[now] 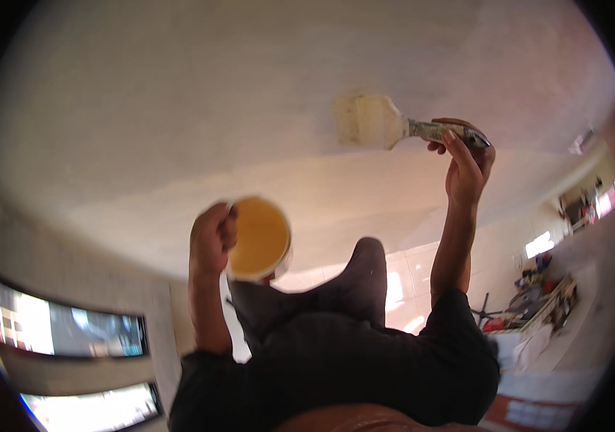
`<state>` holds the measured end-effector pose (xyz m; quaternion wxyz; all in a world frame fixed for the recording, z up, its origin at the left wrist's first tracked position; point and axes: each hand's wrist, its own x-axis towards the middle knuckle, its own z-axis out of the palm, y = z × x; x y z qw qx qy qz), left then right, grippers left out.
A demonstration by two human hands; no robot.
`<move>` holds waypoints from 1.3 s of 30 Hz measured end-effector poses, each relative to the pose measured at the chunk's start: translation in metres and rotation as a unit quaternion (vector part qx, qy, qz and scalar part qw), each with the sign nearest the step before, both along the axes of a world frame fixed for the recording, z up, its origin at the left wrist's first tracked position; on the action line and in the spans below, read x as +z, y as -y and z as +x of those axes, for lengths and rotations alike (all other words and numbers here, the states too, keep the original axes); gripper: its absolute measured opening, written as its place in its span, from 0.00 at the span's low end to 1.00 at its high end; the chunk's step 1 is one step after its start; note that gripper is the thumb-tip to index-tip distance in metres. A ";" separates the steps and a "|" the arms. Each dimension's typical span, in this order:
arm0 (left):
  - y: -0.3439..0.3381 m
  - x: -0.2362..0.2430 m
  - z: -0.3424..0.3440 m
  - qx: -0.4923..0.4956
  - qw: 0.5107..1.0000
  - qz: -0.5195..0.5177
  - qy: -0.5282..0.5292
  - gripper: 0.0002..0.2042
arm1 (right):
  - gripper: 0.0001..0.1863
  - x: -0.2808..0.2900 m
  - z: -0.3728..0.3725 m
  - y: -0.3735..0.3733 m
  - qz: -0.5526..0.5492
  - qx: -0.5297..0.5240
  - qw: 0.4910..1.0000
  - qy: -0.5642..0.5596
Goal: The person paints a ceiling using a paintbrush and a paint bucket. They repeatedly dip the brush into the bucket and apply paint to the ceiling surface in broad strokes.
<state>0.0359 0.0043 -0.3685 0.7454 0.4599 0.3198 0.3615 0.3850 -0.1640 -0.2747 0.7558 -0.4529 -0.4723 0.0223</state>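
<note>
Left hand (211, 236) firmly grips bucket (284, 261); right hand (468, 160) clasps brush (392, 127); any lettering is too blurred.

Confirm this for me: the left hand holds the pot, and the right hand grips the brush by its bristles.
Not by its bristles: the head view shows the right hand gripping the brush by its handle. The left hand does hold the pot.

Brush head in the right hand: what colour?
Pale cream-yellow. The brush head shows best in the head view, the only one here.
</note>
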 end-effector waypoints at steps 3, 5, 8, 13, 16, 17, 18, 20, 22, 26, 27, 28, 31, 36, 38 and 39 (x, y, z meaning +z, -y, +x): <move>0.005 0.005 0.011 -0.037 0.999 0.007 -0.001 0.14 | 0.09 -0.024 -0.055 -0.005 -0.110 0.103 0.989 0.014; 0.006 0.011 0.012 -0.068 0.997 0.025 0.006 0.14 | 0.10 -0.033 -0.077 -0.015 -0.194 0.146 0.968 0.063; 0.008 0.019 0.004 -0.070 0.996 0.056 0.003 0.14 | 0.09 -0.048 -0.110 -0.045 -0.260 0.195 0.930 0.173; 0.007 0.019 0.013 -0.109 0.993 0.051 0.002 0.14 | 0.09 -0.083 -0.132 -0.082 -0.268 0.184 0.861 0.392; 0.008 0.023 0.022 -0.122 0.992 0.030 -0.014 0.13 | 0.10 -0.110 -0.133 -0.103 -0.365 0.172 0.780 0.478; 0.010 0.024 0.023 -0.123 0.992 0.020 -0.023 0.13 | 0.10 -0.119 -0.134 -0.105 -0.374 0.167 0.768 0.492; 0.013 0.024 0.025 -0.128 0.991 0.015 -0.024 0.13 | 0.11 -0.126 -0.136 -0.107 -0.383 0.162 0.756 0.505; 0.016 0.020 0.030 -0.133 0.991 0.006 -0.024 0.13 | 0.12 -0.133 -0.134 -0.105 -0.388 0.183 0.741 0.517; 0.016 0.017 0.033 -0.149 0.988 0.009 -0.030 0.13 | 0.11 -0.143 -0.134 -0.103 -0.392 0.191 0.735 0.518; 0.019 0.016 0.041 -0.153 0.988 -0.001 -0.031 0.12 | 0.08 -0.138 -0.126 -0.090 -0.393 0.160 0.732 0.533; 0.019 0.016 0.043 -0.150 0.988 -0.004 -0.029 0.12 | 0.07 -0.132 -0.123 -0.086 -0.380 0.157 0.747 0.522; 0.021 0.017 0.043 -0.146 0.989 -0.009 -0.032 0.12 | 0.07 -0.123 -0.121 -0.079 -0.367 0.156 0.762 0.510; 0.024 0.017 0.049 -0.138 0.990 -0.023 -0.032 0.12 | 0.06 -0.119 -0.111 -0.066 -0.309 0.137 0.805 0.487; 0.025 0.015 0.048 -0.136 0.989 -0.027 -0.041 0.12 | 0.12 -0.125 -0.105 -0.058 -0.211 0.087 0.852 0.470; 0.024 0.011 0.048 -0.135 0.990 -0.028 -0.037 0.12 | 0.14 -0.125 -0.102 -0.056 -0.204 0.073 0.856 0.470; 0.022 0.009 0.050 -0.138 0.989 -0.023 -0.036 0.12 | 0.13 -0.127 -0.101 -0.055 -0.205 0.066 0.864 0.455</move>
